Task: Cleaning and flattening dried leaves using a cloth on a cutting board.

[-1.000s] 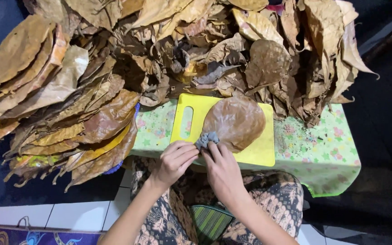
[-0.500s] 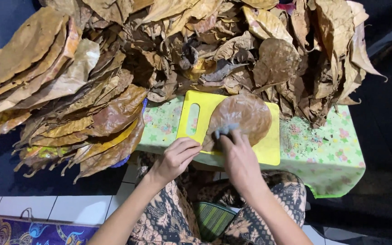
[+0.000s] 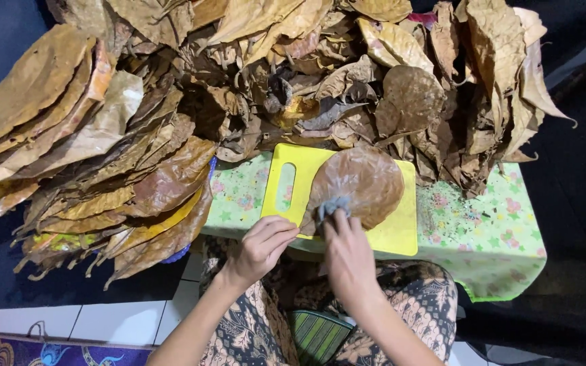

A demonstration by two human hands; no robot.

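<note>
On the yellow cutting board [image 3: 401, 230] lies a big round brown leaf [image 3: 364, 184]. The right hand [image 3: 347, 254] presses a small grey cloth [image 3: 332, 207] on the leaf's near edge. The left hand [image 3: 264, 244] pinches the board's near-left edge.

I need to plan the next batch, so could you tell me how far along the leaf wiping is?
Possibly done: the neat leaf stack at left. In hand: the right hand presses a grey cloth on one brown leaf on the yellow board; the left hand rests at the board's edge. Left: the loose pile behind.
</note>
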